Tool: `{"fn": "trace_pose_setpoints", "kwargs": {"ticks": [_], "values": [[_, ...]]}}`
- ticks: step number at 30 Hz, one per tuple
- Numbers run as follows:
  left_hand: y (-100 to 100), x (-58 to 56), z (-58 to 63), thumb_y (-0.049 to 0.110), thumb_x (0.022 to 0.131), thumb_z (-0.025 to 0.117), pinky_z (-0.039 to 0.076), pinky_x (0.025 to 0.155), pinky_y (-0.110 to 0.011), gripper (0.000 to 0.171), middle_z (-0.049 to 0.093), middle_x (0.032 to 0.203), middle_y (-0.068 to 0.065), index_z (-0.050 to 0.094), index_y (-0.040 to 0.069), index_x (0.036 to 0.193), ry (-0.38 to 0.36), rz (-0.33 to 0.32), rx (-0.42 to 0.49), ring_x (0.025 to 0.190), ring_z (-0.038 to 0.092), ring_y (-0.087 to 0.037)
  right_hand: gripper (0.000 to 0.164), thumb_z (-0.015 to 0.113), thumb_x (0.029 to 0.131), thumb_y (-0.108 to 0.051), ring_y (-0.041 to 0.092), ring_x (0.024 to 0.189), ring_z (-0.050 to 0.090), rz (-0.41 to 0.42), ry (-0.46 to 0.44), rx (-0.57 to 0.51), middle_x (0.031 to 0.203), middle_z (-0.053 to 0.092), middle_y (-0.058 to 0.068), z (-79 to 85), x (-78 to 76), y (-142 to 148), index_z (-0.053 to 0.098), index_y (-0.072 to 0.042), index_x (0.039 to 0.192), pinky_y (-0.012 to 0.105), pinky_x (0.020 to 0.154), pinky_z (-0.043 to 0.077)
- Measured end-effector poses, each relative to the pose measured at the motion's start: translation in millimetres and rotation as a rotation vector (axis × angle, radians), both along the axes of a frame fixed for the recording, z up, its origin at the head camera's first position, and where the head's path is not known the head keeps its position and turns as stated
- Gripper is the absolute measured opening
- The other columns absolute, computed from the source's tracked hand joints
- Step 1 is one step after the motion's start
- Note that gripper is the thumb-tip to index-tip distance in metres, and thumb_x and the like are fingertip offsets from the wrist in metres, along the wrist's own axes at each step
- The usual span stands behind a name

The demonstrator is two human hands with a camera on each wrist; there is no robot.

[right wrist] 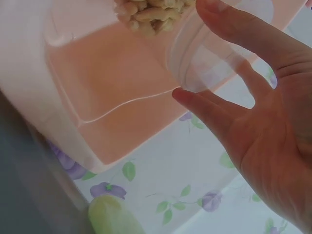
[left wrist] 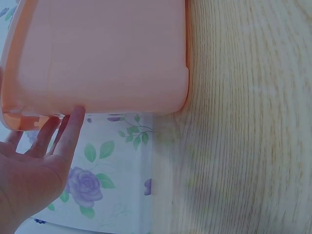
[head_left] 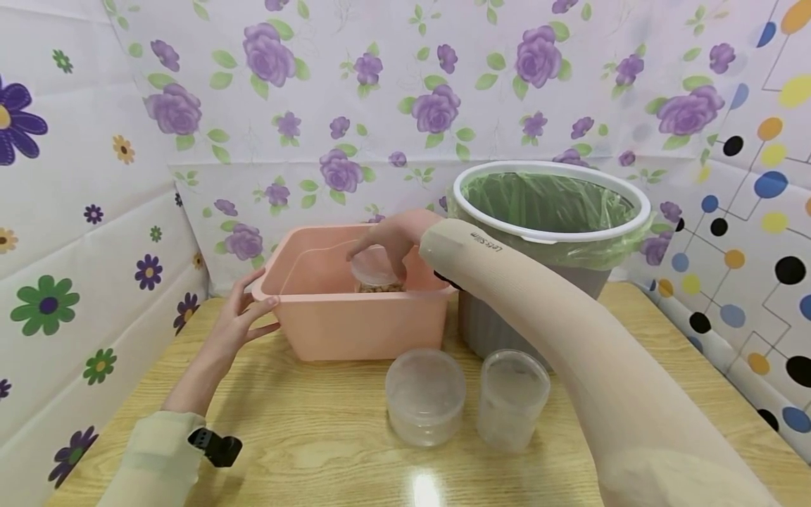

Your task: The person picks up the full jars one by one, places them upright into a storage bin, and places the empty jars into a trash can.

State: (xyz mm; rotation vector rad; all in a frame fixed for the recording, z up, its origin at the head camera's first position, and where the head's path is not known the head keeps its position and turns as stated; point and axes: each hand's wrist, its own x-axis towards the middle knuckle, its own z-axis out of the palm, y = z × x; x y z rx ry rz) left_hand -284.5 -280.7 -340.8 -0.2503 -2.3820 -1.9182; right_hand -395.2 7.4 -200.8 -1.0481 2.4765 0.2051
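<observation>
My right hand point(head_left: 395, 239) reaches into the pink plastic basin point(head_left: 364, 327) from above. Its spread fingers and thumb grip a clear plastic container point(head_left: 372, 264) round the lid. Pale nuts point(right wrist: 151, 14) show through the container's wall in the right wrist view. Over at the basin's left end, my left hand point(head_left: 239, 317) holds the rim, thumb near the front corner and fingers at the side. In the left wrist view the fingertips point(left wrist: 79, 111) touch the basin's outer wall just below that rim. The front wall hides the container's bottom in the head view.
A round lidded clear tub point(head_left: 426, 398) and a taller clear container point(head_left: 512, 401) stand on the wooden table point(head_left: 304, 436) before the basin. Behind my right forearm is a grey bin point(head_left: 491, 327) with a white rim and green bag. Patterned sheets point(head_left: 380, 105) enclose the table.
</observation>
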Motion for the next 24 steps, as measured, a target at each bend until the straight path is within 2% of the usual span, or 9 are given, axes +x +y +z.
{"fn": "trace_pose_setpoints", "kwargs": {"ticks": [9,15,19,22,24], "values": [[-0.2,-0.1,0.1,0.028,0.101,0.055,0.059,0.085,-0.026,0.073,0.040,0.132,-0.006,0.012,0.026,0.159,-0.001,0.001,-0.008,0.103,0.058,0.004,0.101,0.077,0.076,0.000,0.019,0.123,0.037,0.020,0.027,0.011,0.158,0.032,-0.003,-1.5,-1.2,-1.5,0.031,-0.051,0.149,0.028,0.069,0.041],[-0.4,-0.2,-0.2,0.028,0.101,0.055,0.059,0.084,-0.025,0.072,0.039,0.133,-0.006,0.013,0.026,0.159,0.004,0.002,-0.012,0.102,0.059,0.004,0.103,0.077,0.075,0.000,0.020,0.122,0.038,0.013,0.020,0.002,0.161,0.029,-0.003,-2.1,-4.5,-1.2,0.029,-0.051,0.150,0.028,0.064,0.039],[-0.2,-0.3,-0.2,0.028,0.101,0.055,0.059,0.084,-0.026,0.072,0.040,0.132,-0.005,0.013,0.026,0.159,0.002,0.000,-0.003,0.102,0.059,0.004,0.102,0.075,0.076,0.002,0.022,0.128,0.038,0.015,-0.002,-0.031,0.164,0.024,-0.003,-2.1,-4.5,0.9,0.029,-0.049,0.151,0.026,0.063,0.039],[-0.3,-0.4,-0.4,0.028,0.101,0.055,0.059,0.084,-0.026,0.072,0.040,0.131,-0.005,0.013,0.026,0.159,0.001,0.001,-0.004,0.102,0.059,0.004,0.102,0.074,0.077,0.002,0.022,0.135,0.034,0.002,-0.025,-0.055,0.165,0.020,-0.004,-1.6,-3.3,2.6,0.028,-0.049,0.152,0.027,0.070,0.043],[-0.2,-0.3,-0.3,0.028,0.101,0.055,0.059,0.085,-0.026,0.072,0.040,0.131,-0.005,0.013,0.026,0.159,0.002,0.001,-0.005,0.103,0.058,0.004,0.103,0.076,0.078,-0.001,0.020,0.141,0.030,-0.025,-0.034,-0.078,0.166,0.018,-0.006,-0.4,-2.8,3.8,0.025,-0.050,0.152,0.029,0.084,0.047]]}}
